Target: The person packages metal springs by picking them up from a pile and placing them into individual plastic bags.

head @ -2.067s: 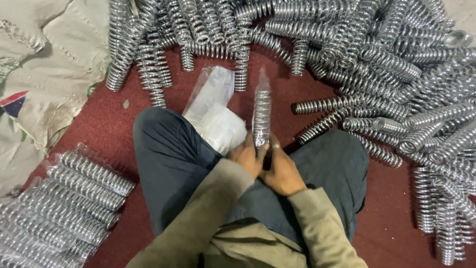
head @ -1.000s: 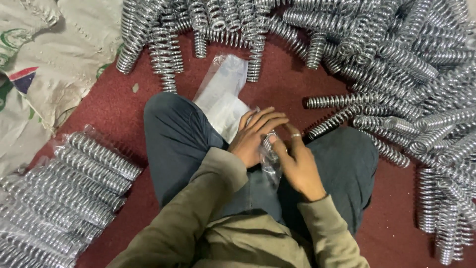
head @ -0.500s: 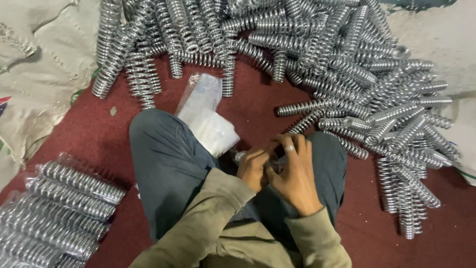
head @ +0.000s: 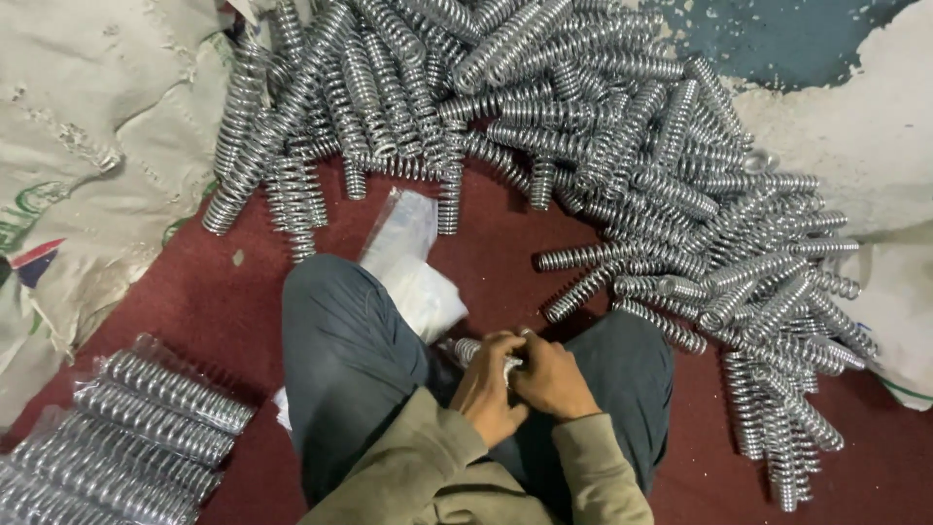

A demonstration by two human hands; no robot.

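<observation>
I sit cross-legged on a dark red floor. My left hand (head: 489,387) and my right hand (head: 552,377) are closed together over my lap on a shiny metal coil spring (head: 470,350) wrapped in clear plastic. Only the spring's left end pokes out beyond my left fingers; the rest is hidden under both hands. A stack of clear plastic sleeves (head: 408,262) lies on the floor just beyond my left knee.
A big heap of bare coil springs (head: 603,146) curves around the front and right. Several plastic-wrapped springs (head: 126,428) lie in a row at the lower left. Beige woven sacks (head: 87,146) cover the left side; a pale sack (head: 875,146) lies at the right.
The bagged spring stood upright in my hands two seconds ago; it has come down into my lap, and both hands have closed over it. The view shifted up and right.
</observation>
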